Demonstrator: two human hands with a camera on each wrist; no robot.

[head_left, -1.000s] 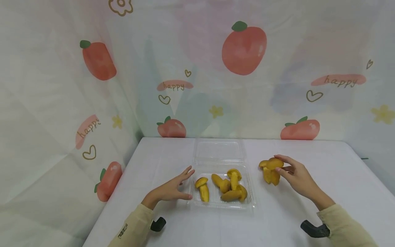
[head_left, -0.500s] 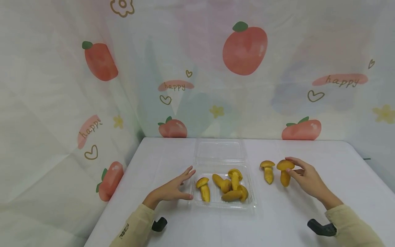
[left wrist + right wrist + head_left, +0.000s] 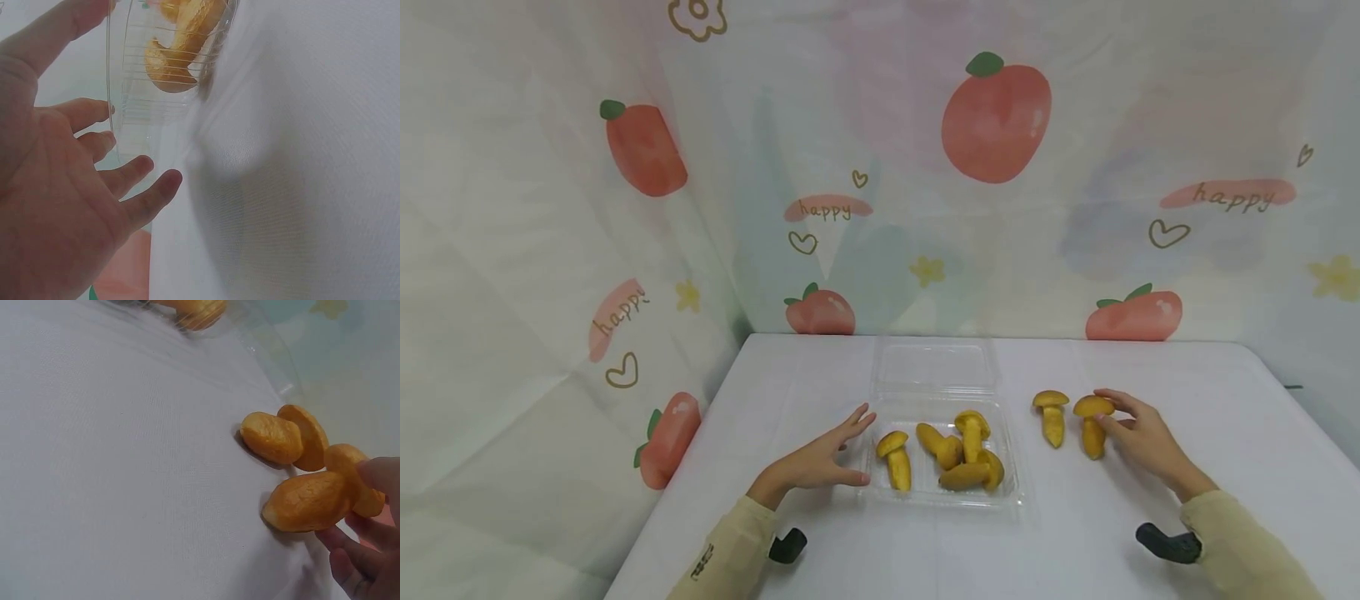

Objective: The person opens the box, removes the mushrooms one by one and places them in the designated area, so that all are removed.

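Clear plastic box point(image 3: 928, 499) is sitting on the counter point(image 3: 962, 550), lid point(image 3: 934, 368) hinged back, not closed. Status: 4 mushrooms point(image 3: 898, 468) lying inside, 2 outside to the R. L hand point(image 3: 812, 460) is framing the box's L side, spread wide. R hand point(image 3: 1142, 435) is pinching the far-R mushroom point(image 3: 1092, 439) by its cap; stem tip prob. touching counter, can't confirm. Loose mushroom point(image 3: 1053, 426) is lying just beside it, not held.

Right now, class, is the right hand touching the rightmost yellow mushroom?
Touching: the right wrist view shows the right hand holding the rightmost yellow mushroom, a fingertip against its cap.
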